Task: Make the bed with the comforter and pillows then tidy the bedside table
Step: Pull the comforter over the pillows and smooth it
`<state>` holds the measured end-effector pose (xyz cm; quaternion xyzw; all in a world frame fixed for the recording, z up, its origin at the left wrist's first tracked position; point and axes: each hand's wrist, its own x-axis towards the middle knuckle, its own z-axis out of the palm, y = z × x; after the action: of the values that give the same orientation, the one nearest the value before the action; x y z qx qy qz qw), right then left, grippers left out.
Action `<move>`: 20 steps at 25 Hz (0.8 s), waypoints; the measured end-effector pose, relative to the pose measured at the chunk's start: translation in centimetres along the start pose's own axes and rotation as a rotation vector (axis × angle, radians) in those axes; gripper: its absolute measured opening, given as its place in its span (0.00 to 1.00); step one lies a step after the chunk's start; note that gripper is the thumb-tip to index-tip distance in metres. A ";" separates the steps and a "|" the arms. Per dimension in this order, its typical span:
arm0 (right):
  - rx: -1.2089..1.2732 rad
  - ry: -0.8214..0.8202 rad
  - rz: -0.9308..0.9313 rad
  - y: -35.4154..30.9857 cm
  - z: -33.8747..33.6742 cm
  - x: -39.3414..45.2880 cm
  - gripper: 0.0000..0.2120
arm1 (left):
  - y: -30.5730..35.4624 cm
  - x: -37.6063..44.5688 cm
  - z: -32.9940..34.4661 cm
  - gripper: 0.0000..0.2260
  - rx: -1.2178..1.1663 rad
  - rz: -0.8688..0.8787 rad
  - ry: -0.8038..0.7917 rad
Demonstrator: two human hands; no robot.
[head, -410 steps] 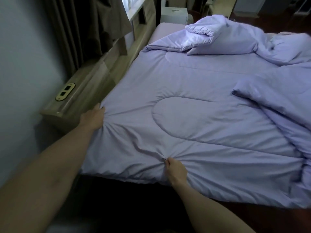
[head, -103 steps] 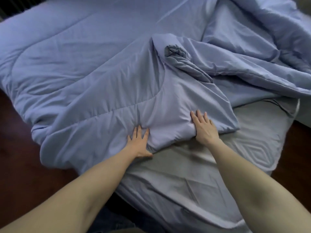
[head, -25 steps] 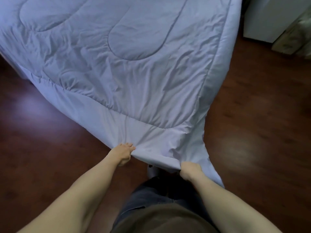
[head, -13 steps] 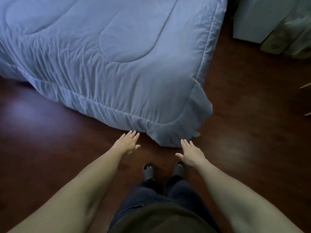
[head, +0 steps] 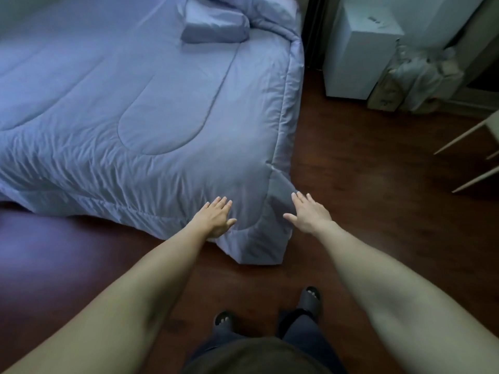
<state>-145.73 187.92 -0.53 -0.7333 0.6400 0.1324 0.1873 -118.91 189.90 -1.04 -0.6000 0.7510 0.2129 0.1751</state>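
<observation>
Both hands are stretched out with straight, spread fingers and nothing is gripped. The left hand (head: 216,218) is laid flat on the hanging side of the pale blue quilted comforter (head: 151,109), close to its near corner; the right hand (head: 307,213) is held palm-down just beside that corner, and whether it touches the fabric cannot be told. The comforter is spread over the bed, its corner draped down to the dark reddish-brown wooden floor (head: 364,184), so that mattress and frame are hidden. Its left part is cut off by the picture's edge. At the far end a blue pillow (head: 216,25) is seen lying on the comforter, with a bunched fold of bedding behind it, partly cut off at the top. A white box-shaped cabinet (head: 356,49) is seen to the right of the bed, and beside it a crumpled pale bundle (head: 421,76) that is hard to make out. Thin white bars (head: 469,133) are cut off at the right edge. Dark slippers (head: 310,300) and dark trousers are seen below
</observation>
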 end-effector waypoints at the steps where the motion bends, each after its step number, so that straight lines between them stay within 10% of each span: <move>1: -0.001 0.020 0.000 1.2 -1.0 0.7 0.36 | 1.0 1.2 -1.2 0.30 0.008 0.000 0.011; 20: -0.045 0.151 -0.075 29.1 -17.5 15.4 0.36 | 24.2 23.3 -18.4 0.31 0.020 -0.029 0.168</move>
<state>-173.05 163.29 5.38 -0.7686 0.6214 0.0840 0.1271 -147.72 165.43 5.12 -0.6247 0.7565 0.1519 0.1203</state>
